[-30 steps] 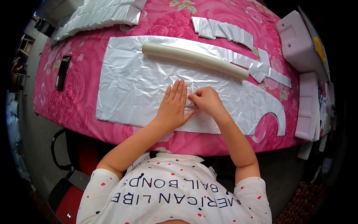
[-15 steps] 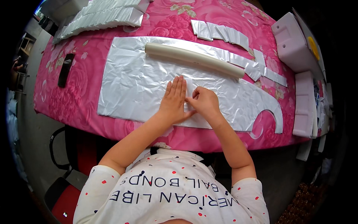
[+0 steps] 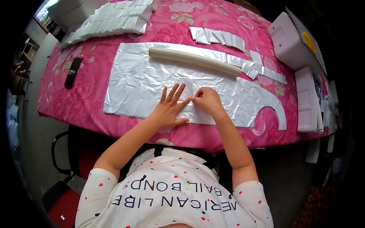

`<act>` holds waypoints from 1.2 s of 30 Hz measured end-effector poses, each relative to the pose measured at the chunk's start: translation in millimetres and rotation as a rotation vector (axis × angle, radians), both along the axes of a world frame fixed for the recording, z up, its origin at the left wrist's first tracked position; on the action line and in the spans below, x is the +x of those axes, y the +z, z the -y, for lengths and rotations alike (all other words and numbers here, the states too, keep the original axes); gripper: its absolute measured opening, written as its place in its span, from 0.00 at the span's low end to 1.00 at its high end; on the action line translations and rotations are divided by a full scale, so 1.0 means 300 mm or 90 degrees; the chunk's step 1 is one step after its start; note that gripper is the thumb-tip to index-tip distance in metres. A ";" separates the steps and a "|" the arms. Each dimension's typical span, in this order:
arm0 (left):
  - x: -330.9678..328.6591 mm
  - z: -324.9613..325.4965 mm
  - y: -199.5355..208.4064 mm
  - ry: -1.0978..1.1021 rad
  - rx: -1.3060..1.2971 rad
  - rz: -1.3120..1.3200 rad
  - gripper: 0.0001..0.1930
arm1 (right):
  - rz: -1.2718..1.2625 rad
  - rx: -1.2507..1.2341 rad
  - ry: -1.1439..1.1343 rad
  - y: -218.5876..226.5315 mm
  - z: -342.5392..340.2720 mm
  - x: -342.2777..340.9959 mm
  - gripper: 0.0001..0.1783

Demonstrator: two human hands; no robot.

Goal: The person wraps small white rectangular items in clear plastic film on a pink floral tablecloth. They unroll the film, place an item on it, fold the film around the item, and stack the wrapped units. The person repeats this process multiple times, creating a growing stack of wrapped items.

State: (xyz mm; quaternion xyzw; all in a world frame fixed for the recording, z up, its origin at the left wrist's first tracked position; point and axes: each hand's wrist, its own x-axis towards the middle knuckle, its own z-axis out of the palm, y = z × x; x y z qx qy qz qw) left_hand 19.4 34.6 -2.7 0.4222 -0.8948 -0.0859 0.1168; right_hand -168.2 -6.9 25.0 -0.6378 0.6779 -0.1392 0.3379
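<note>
A shiny whitish plastic bag (image 3: 133,89) lies flat and crinkled across the table, with a rounded cut-out at its right end. My left hand (image 3: 169,108) rests on its near part, palm down, fingers spread. Close by on the right, my right hand (image 3: 208,100) is closed in a pinch low over the plastic, its thumb and forefinger meeting by the tip of a left-hand finger. What sits in that pinch is too small to make out. Beyond both hands, a long cream-coloured tube (image 3: 194,60) lies across the bag's far part.
A row of small folded plastic packets (image 3: 217,38) and loose folded strips (image 3: 251,70) lie beyond the tube. Far left are stacked folded packets (image 3: 110,24) and a black phone (image 3: 73,73). White foam boxes (image 3: 286,40) stand at the right edge of the pink flowered tablecloth (image 3: 95,72).
My left hand's fingers have gone from held together to spread apart, and the hand has slid slightly left. My right hand stays pinched beside it. The whole view has shifted a little.
</note>
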 end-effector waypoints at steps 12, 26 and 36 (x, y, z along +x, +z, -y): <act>0.114 -0.050 -0.010 0.057 -0.082 -0.006 0.33 | 0.017 0.007 0.002 -0.017 0.005 0.004 0.10; 0.144 -0.063 -0.018 0.038 -0.069 -0.036 0.36 | 0.059 0.050 -0.007 0.000 0.005 0.004 0.11; 0.129 -0.068 -0.025 0.048 -0.095 -0.089 0.36 | 0.061 0.067 0.006 -0.005 0.012 -0.017 0.11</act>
